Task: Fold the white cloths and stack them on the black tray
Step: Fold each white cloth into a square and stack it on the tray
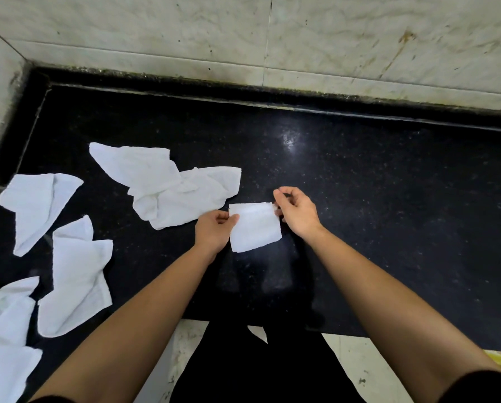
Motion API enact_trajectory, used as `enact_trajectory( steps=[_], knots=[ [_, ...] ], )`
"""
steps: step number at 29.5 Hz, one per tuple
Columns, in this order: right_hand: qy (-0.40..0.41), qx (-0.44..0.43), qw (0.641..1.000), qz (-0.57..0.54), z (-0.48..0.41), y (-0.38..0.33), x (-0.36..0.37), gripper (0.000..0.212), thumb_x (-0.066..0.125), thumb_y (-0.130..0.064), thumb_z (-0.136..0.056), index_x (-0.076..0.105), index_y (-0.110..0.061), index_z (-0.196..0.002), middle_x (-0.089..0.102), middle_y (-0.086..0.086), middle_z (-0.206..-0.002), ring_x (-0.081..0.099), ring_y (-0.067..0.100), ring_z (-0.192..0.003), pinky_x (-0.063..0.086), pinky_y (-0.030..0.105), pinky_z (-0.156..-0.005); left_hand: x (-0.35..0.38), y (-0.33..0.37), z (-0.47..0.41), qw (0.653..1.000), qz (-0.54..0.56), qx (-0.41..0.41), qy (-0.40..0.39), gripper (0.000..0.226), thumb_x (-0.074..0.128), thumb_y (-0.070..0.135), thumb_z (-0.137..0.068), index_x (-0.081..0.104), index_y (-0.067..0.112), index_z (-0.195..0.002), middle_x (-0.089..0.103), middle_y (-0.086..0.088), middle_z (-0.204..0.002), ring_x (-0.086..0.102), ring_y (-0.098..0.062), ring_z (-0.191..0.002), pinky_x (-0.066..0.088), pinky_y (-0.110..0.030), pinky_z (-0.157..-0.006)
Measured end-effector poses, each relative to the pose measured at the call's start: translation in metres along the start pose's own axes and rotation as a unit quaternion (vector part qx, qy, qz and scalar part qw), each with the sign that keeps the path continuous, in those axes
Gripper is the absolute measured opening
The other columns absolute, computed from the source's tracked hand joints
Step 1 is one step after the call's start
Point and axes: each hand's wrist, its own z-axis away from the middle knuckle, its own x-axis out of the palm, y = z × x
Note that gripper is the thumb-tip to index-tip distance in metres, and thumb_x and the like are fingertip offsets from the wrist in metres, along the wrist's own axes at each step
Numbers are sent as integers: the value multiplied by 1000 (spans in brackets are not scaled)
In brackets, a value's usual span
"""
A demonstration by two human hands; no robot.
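Observation:
A small folded white cloth (255,226) hangs just above the black countertop (374,199), held at its two upper corners. My left hand (214,228) pinches its upper left corner and my right hand (297,212) pinches its upper right corner. Several unfolded white cloths lie to the left: a crumpled pile (167,184), one near the left wall (36,207), one nearer me (77,277), and more at the bottom left edge (4,338). No black tray is in view.
A pale marble wall (272,39) runs along the back and left side of the counter. The counter's front edge (345,330) is close to my body, with light floor tiles below it.

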Motion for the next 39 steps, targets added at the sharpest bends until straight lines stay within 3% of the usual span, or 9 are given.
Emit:
enact_trajectory(
  steps=[2, 6, 9, 12, 20, 24, 26, 32, 39],
  knots=[
    [-9, 5, 999, 31, 0, 0, -2, 46, 71, -43, -87, 57, -27, -128, 72, -6, -91, 69, 7, -89, 54, 31, -93, 2, -2, -3, 1000, -11, 1, 5, 14, 75, 31, -85, 66, 22, -81, 72, 1, -88, 69, -18, -84, 59, -42, -82],
    [-4, 1, 995, 101, 3, 2, -2, 42, 66, -17, -92, 56, -23, -133, 71, -13, -87, 62, -3, -88, 51, 22, -90, 3, -4, -2, 999, -34, 15, 17, 16, 77, 31, -83, 64, 23, -79, 68, 5, -82, 66, -15, -80, 54, -28, -78],
    [35, 13, 995, 87, 7, -5, -1, 34, 65, -35, -92, 59, -27, -124, 70, -8, -85, 65, 4, -88, 54, 31, -90, 4, -3, -2, 999, -22, 17, 24, 17, 78, 35, -82, 65, 24, -76, 69, 6, -82, 67, -14, -82, 53, -27, -80],
    [5, 23, 987, 156, 15, -13, -2, 54, 67, -59, -83, 53, -29, -126, 67, -12, -87, 64, 10, -91, 54, 32, -83, 7, -4, -4, 999, -22, 16, 33, 22, 79, 40, -79, 66, 23, -74, 72, 4, -78, 68, -16, -79, 55, -33, -79],
    [-19, 54, 989, 137, 37, 8, -4, 68, 58, -69, -85, 50, -24, -136, 69, -10, -89, 66, 12, -93, 54, 34, -87, 15, -9, 3, 998, -46, 41, 29, 29, 71, 48, -80, 62, 22, -82, 69, 6, -79, 67, -13, -76, 55, -38, -77],
    [-135, 53, 989, 33, 45, 21, -10, 63, 74, -38, -87, 45, -24, -142, 74, -5, -92, 67, 7, -68, 53, 16, -71, 17, -10, 4, 996, -70, 50, 34, 25, 69, 44, -86, 60, 20, -84, 66, 8, -80, 65, -13, -78, 53, -34, -76],
    [-119, 13, 993, 22, 48, 26, -13, 61, 74, -28, -89, 44, -25, -142, 73, -4, -83, 66, 7, -63, 50, 11, -70, 18, -9, 3, 996, -64, 43, 43, 26, 67, 44, -88, 59, 20, -83, 66, 5, -80, 65, -16, -79, 53, -34, -74],
    [-77, 25, 971, 226, 52, 45, -19, 41, 77, -50, -78, 58, -35, -111, 70, -11, -77, 65, 4, -79, 55, 32, -80, 24, -6, 5, 994, -102, 20, 46, 26, 65, 50, -87, 60, 24, -87, 68, 8, -84, 67, -16, -80, 53, -33, -75],
    [8, 72, 992, 107, 43, 34, -5, 42, 64, -70, -78, 70, -29, -81, 73, -9, -80, 69, 10, -82, 57, 34, -82, 25, -9, 5, 1000, -28, 8, 8, 25, 65, 52, -82, 71, 29, -84, 73, 9, -79, 70, -12, -77, 59, -42, -80]
  ],
)
